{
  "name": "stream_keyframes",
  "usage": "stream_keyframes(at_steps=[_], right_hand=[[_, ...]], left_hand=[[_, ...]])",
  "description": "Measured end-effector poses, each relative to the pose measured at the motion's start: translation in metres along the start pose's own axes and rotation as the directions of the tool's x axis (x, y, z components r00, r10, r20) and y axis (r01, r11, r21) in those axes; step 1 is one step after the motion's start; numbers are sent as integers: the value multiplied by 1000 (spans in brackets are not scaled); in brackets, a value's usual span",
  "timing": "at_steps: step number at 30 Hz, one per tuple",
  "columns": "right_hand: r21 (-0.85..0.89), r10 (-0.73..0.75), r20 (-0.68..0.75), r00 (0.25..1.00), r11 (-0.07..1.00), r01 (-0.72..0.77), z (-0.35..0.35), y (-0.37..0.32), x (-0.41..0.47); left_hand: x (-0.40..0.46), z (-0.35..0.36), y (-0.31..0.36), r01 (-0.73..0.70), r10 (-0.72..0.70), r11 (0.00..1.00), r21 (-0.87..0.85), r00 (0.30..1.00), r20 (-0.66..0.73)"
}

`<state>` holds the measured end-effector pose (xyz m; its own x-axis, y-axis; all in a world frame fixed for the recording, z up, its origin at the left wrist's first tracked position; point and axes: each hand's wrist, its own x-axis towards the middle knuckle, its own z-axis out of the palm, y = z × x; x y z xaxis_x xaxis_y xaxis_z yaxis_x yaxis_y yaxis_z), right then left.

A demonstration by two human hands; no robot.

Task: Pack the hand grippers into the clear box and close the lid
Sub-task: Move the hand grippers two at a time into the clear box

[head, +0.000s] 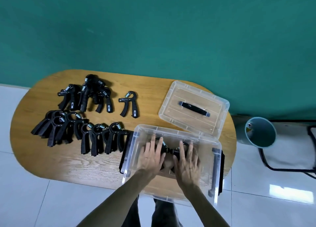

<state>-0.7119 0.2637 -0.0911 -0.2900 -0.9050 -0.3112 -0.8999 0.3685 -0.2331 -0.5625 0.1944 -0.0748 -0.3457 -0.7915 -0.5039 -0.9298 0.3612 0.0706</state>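
The clear box stands open at the table's near right edge. Both my hands are inside it, fingers straight. My left hand lies flat on one black hand gripper. Beside it, my right hand lies flat on a second hand gripper. The clear lid with a dark handle lies on the table behind the box. Several more black hand grippers lie to the left: a row, a pile and a single one.
The oval wooden table stands against a green wall. On the floor at the right are a teal bin and a black-framed stool. My legs show below the table edge.
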Motion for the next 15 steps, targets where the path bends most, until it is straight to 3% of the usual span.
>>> stream_keyframes(at_steps=[3,8,12,15], right_hand=[[-31,-136,-9,991,990,136,-23,-11,-8],[-26,-190,-104,976,982,188,-65,-48,-5],[-31,-270,-132,954,963,268,-92,-91,3],[-33,-334,-130,934,943,332,-104,-132,6]], left_hand=[[-10,-29,-6,-16,16,1000,-12,1000,-25],[-29,-63,-23,-46,40,998,-35,987,-157],[-50,-84,-50,-25,12,999,-46,967,-255],[-66,-99,-81,55,-81,992,-116,969,-234]])
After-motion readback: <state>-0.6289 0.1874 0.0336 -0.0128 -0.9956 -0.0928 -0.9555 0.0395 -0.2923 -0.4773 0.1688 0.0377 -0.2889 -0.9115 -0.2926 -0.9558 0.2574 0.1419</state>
